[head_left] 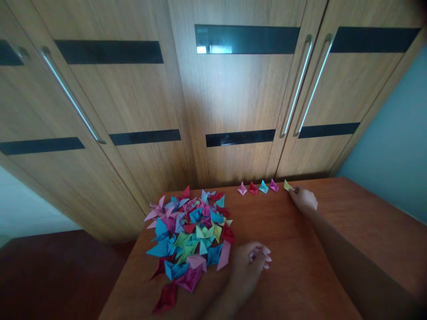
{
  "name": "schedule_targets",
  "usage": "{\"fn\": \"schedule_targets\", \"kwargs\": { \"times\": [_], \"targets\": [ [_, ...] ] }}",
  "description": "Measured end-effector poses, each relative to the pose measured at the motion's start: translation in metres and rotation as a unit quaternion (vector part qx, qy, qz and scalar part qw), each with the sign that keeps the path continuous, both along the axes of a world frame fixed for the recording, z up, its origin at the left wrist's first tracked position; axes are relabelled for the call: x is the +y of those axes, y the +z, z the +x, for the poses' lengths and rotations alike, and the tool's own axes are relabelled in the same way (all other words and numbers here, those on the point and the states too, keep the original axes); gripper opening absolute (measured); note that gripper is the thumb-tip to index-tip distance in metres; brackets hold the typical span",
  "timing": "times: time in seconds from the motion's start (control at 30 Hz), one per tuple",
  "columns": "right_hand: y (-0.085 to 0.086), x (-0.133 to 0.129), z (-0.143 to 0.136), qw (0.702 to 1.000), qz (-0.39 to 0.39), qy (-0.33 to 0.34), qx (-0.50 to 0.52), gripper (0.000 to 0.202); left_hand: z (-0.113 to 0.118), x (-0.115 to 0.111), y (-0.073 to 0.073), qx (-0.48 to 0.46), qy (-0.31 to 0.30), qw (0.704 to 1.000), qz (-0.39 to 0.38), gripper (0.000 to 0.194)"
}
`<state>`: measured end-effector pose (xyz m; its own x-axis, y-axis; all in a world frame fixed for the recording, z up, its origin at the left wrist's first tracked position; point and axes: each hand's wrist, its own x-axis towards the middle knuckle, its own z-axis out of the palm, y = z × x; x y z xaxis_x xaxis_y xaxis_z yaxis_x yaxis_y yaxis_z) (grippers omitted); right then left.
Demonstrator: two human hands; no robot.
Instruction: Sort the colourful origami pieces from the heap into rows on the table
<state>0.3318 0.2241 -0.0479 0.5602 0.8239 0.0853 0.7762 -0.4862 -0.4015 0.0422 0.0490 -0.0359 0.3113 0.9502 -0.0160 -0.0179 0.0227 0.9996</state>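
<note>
My right hand pinches a small yellow folded-paper piece near the back edge of the table, at the right end of a row. To its left in that row stand a purple piece, a light blue one, a red one and a pink one. My left hand hovers over or rests on the table, I cannot tell which. Its fingers are loosely curled and slightly apart, and nothing shows in them. Just left of it lies a heap of colourful origami pieces.
The brown wooden table reaches back to a wooden wardrobe with long metal handles. A pale blue wall stands at the right. Dark floor shows beyond the table's left edge.
</note>
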Motion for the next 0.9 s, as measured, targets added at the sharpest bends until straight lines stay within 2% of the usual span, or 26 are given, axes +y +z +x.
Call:
{"fn": "schedule_targets", "kwargs": {
  "times": [0.23,0.9],
  "targets": [
    [0.002,0.012,-0.007,0.999,-0.029,0.004,-0.019,0.044,0.0,0.0,0.002,0.0,-0.002,1.0,-0.013,0.027],
    [0.002,0.01,-0.013,0.996,-0.046,0.015,-0.069,0.047,0.0,-0.003,0.001,0.028,-0.012,1.0,0.005,0.029]
  ]
}}
